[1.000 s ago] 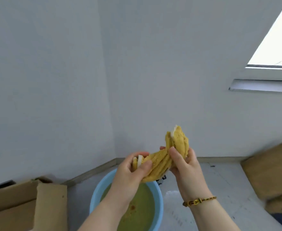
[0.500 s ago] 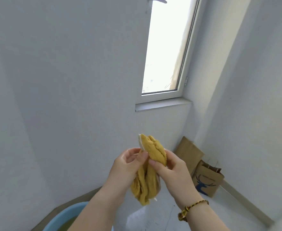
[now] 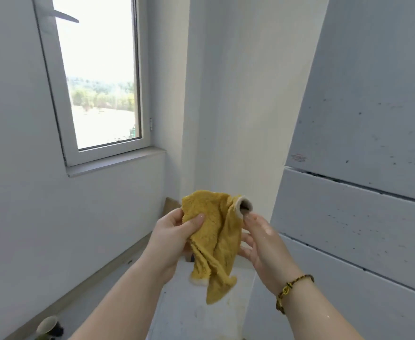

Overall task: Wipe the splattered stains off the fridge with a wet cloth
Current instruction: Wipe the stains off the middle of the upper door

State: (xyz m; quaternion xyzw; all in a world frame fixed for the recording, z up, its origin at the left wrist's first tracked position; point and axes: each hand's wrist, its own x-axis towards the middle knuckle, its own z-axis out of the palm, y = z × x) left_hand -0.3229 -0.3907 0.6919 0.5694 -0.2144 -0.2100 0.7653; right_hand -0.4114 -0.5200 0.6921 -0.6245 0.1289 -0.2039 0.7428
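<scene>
A wet yellow cloth (image 3: 214, 239) hangs in front of me at chest height. My left hand (image 3: 174, 236) pinches its upper left corner between thumb and fingers. My right hand (image 3: 263, 239), wet and wearing a beaded bracelet, holds the cloth's upper right corner by the fingertips, its palm turned towards the cloth. The white fridge (image 3: 363, 148) fills the right side of the view. Small dark splatter specks dot its upper door and the drawer fronts below. The cloth is a short way left of the fridge and does not touch it.
A window (image 3: 98, 77) with a sill is set in the wall at left. A white pillar (image 3: 238, 94) stands between window and fridge. A brown paper bag (image 3: 171, 204) peeks out behind the cloth. A small dark object (image 3: 49, 327) lies on the floor at bottom left.
The view has swung right, from the blue basin and corner to the window and fridge. The bunched cloth has been spread out between both hands.
</scene>
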